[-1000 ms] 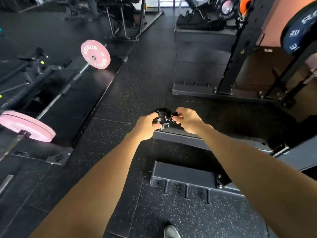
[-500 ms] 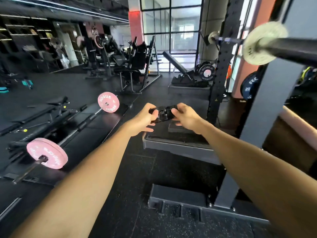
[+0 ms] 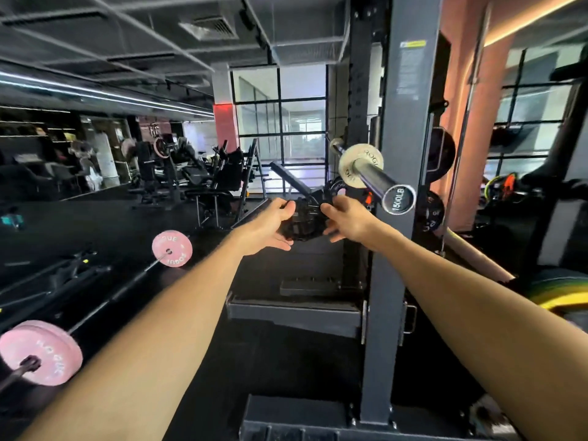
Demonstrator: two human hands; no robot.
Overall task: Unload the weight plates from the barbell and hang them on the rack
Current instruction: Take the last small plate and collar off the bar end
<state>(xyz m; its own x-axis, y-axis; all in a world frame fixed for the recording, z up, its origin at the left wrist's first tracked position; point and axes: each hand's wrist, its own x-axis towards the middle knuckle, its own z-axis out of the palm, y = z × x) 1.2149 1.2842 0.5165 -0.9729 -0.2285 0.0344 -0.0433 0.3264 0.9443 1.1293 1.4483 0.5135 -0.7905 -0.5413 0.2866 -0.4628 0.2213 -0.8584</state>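
Beside the grey rack upright [image 3: 403, 198], whose barbell [image 3: 378, 179] is carrying a pale plate [image 3: 350, 165], we are holding a small black barbell collar [image 3: 304, 221] at chest height, our left hand [image 3: 267, 225] and right hand [image 3: 347, 218] both gripping it.

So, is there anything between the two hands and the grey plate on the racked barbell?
Yes. Both the left hand and the right hand hold a black barbell collar, so they are not free. The grey plate sits up and to the right on the racked barbell; nothing else visible lies between.
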